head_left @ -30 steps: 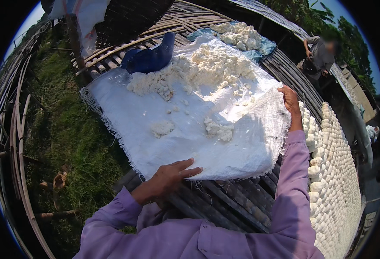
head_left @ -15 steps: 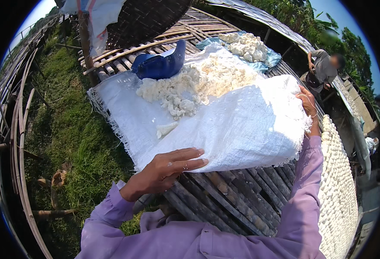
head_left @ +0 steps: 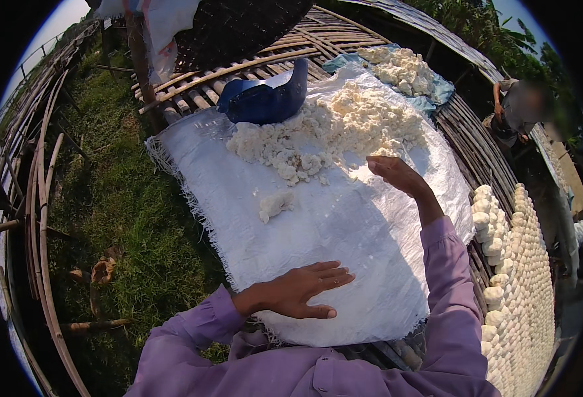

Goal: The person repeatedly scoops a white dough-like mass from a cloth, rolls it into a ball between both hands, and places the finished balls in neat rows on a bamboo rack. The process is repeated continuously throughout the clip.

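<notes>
A white woven plastic sheet [head_left: 344,228] with frayed edges lies spread over the bamboo platform, reaching close to my body. My left hand [head_left: 298,290] rests palm down on its near part, fingers stretched apart. Farther off, my right hand [head_left: 400,175] extends over the sheet beside the near edge of a crumbly off-white doughy mass [head_left: 377,122]; its fingers are outstretched and hold nothing I can see. Behind the left part of that mass sits a dark blue cut plastic vessel [head_left: 265,102]. One small loose lump [head_left: 276,205] lies on the sheet, apart from the heap.
A second crumbly heap [head_left: 407,69] lies on blue sheeting [head_left: 442,91] at the far right. Rows of round white pieces [head_left: 520,284] cover the right side. Bamboo slats [head_left: 467,142] run alongside. A dark woven tray [head_left: 238,30] stands behind, grass [head_left: 126,231] left, another person [head_left: 516,109] right.
The near part of the sheet, folded up before, now lies flat toward me. My right hand has let go of its edge and moved left. My left hand has shifted right and nearer.
</notes>
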A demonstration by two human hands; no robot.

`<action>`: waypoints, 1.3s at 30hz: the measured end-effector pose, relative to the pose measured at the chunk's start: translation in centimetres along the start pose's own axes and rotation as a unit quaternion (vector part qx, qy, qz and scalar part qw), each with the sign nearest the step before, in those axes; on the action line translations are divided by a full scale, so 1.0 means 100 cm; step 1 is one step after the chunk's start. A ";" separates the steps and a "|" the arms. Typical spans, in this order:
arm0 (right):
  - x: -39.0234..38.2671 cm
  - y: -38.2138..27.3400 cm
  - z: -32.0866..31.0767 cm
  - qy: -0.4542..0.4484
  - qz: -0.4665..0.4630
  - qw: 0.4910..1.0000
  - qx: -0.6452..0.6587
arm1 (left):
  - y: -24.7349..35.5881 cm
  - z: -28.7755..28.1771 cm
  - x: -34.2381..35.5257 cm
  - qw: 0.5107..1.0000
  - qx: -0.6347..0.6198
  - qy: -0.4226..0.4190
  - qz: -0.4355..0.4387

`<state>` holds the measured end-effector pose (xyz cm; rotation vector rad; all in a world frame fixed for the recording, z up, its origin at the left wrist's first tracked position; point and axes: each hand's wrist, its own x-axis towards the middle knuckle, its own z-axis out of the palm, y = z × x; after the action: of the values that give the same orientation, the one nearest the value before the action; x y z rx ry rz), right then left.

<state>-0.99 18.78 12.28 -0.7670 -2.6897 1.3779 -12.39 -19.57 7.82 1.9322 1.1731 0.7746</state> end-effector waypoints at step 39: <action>0.172 -0.002 0.128 0.196 -0.020 0.975 -0.101 | -0.078 -0.004 -0.007 0.970 0.195 0.090 -0.115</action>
<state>-19.20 16.44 1.21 -0.8835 -2.5317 0.8404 -16.63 -17.63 1.55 2.0124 1.7338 0.6377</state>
